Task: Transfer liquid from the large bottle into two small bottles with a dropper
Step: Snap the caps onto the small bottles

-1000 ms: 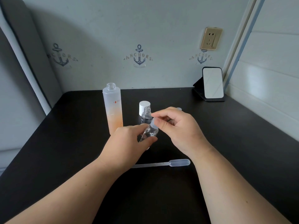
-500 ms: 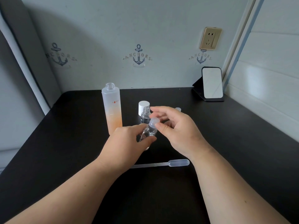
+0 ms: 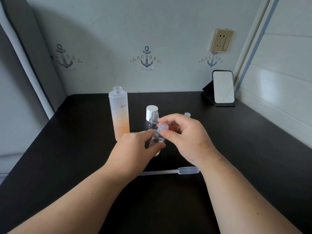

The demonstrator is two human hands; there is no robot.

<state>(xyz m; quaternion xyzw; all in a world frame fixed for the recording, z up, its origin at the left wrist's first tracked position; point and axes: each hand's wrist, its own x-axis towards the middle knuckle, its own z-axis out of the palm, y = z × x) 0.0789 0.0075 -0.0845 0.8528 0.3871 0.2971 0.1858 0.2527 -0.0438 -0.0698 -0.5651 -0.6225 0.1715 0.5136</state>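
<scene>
The left hand point(image 3: 133, 146) grips 1 small bottle point(image 3: 157, 141) above the black bench point(image 3: 67, 157), tilted right. The right hand point(image 3: 185, 139) pinches its translucent cap point(image 3: 163, 127) at the bottle's mouth. Behind stand the second small bottle point(image 3: 154, 120), uncapped, and the large bottle point(image 3: 119, 114), open. The dropper point(image 3: 170, 171) lies nearer the person.

You had two hands point(image 3: 135, 146) point(image 3: 185, 141), one large bottle point(image 3: 119, 114), two small bottles point(image 3: 157, 141) point(image 3: 153, 119), one dropper point(image 3: 170, 171), three caps point(image 3: 152, 111) point(image 3: 163, 127) point(image 3: 187, 114), one mirror point(image 3: 223, 87).
</scene>
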